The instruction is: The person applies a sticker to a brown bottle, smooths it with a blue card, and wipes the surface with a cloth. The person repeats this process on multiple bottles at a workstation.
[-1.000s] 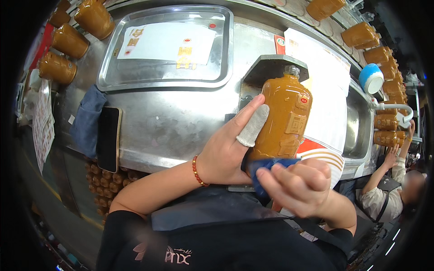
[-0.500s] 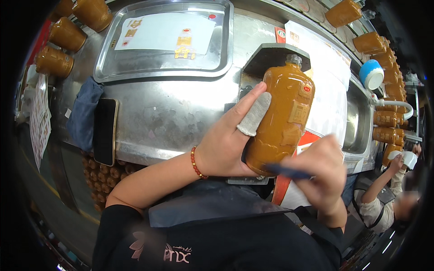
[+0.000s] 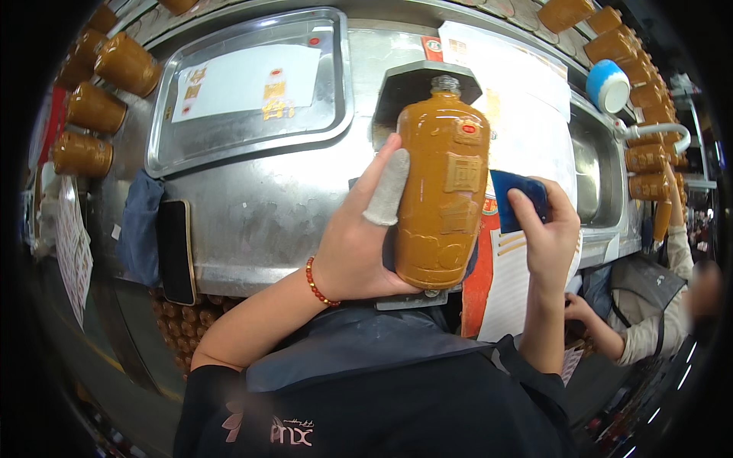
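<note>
An amber-brown bottle (image 3: 439, 195) with a clear threaded neck stands out in the middle, with raised decorations and a small red seal on its front. My left hand (image 3: 351, 240) is closed round its left side, one finger in a grey knit finger sleeve (image 3: 391, 187). Behind the bottle's neck is a dark angular holder (image 3: 393, 88). Just right of the bottle, my right hand (image 3: 548, 229) pinches a flat blue scraper (image 3: 505, 191), apart from the glass.
A steel tray (image 3: 345, 91) holds a sheet with gold and red stickers. A phone (image 3: 177, 252) lies by a blue cloth (image 3: 140, 221). More brown bottles (image 3: 126, 65) line both sides. White paper (image 3: 527, 114) lies before a sink (image 3: 599, 175). Another person (image 3: 645, 320) is at right.
My right hand with the scraper has moved from the bottle's base up and to the right, off the bottle. The bottle has turned straighter, its decorated front more toward me.
</note>
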Available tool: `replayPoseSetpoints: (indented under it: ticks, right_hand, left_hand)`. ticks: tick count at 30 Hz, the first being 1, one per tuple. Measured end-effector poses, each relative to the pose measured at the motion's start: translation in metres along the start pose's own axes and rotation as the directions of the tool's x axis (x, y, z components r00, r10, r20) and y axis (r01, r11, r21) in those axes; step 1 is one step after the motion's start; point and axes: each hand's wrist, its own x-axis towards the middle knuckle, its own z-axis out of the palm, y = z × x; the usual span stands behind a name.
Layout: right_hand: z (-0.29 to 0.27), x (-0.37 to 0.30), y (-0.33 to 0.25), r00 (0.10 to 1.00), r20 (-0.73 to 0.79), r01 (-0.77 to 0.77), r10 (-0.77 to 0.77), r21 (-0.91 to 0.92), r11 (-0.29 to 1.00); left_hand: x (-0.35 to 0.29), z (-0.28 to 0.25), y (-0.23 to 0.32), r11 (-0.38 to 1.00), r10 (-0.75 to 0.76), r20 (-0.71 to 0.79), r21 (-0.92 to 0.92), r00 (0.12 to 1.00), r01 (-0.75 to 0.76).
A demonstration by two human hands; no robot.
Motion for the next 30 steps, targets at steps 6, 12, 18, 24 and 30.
replayPoseSetpoints:
  ticks: [6,12,18,24,30]
  right_hand:
    - [0.001,-0.012,-0.004,0.993,0.104,0.042,-0.048,0.058,0.997]
    - [-0.001,-0.012,-0.047,0.773,0.268,0.625,-0.575,-0.168,0.762]
    - [0.002,0.002,-0.058,0.609,0.372,0.793,-0.701,-0.289,0.536]
    - [0.002,-0.007,-0.053,0.488,0.405,0.871,-0.773,-0.274,0.407]
    - [0.003,-0.014,-0.056,0.539,0.375,0.841,-0.755,-0.291,0.456]
  left_hand:
    - [0.002,0.003,-0.001,1.0,0.02,-0.013,0.019,1.0,-0.02]
    - [0.005,0.003,-0.006,0.999,0.034,-0.033,-0.041,0.999,-0.035]
    - [0.002,0.002,-0.001,0.999,-0.014,0.005,-0.045,1.0,0.014]
    - [-0.002,0.005,-0.003,0.997,-0.029,-0.029,-0.078,0.999,0.027]
    - [0.002,0.003,0.0,1.0,0.003,-0.019,-0.015,1.0,-0.003]
